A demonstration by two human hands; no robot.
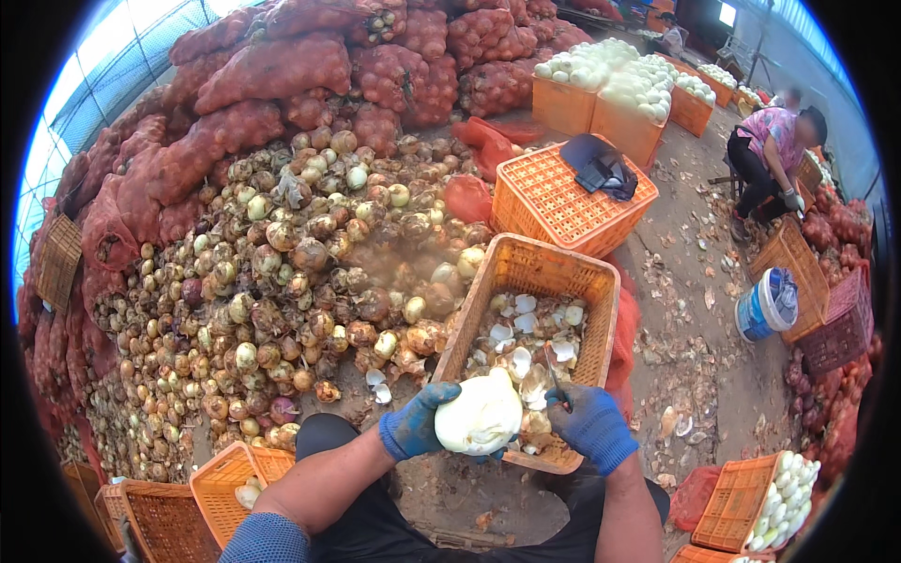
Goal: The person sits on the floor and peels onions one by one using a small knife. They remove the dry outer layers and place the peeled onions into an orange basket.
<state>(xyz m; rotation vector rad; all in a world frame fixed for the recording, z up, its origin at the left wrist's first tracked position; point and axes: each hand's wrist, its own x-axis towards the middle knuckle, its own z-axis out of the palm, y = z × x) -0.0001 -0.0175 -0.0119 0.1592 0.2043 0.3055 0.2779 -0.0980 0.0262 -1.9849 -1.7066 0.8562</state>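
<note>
In a blue work glove, my left hand [421,421] grips a large peeled white onion [480,414], its papery skin gone. Close to its right, my gloved right hand [590,426] is closed around a small knife [552,367] whose blade points away from me. Both hands are over the near end of an orange plastic crate [470,295]. Inside that crate lie onion peelings [522,362], some brown and some white. The knife blade is apart from the onion. Part of the knife handle is hidden by my right fingers.
Unpeeled onions [281,295] are heaped at left, below stacked red mesh sacks [274,77]. A cap [598,165] rests on an upturned orange crate [549,190]. Crates of peeled onions [605,70] stand behind. A co-worker [767,155] bends at right, near a bucket [764,310].
</note>
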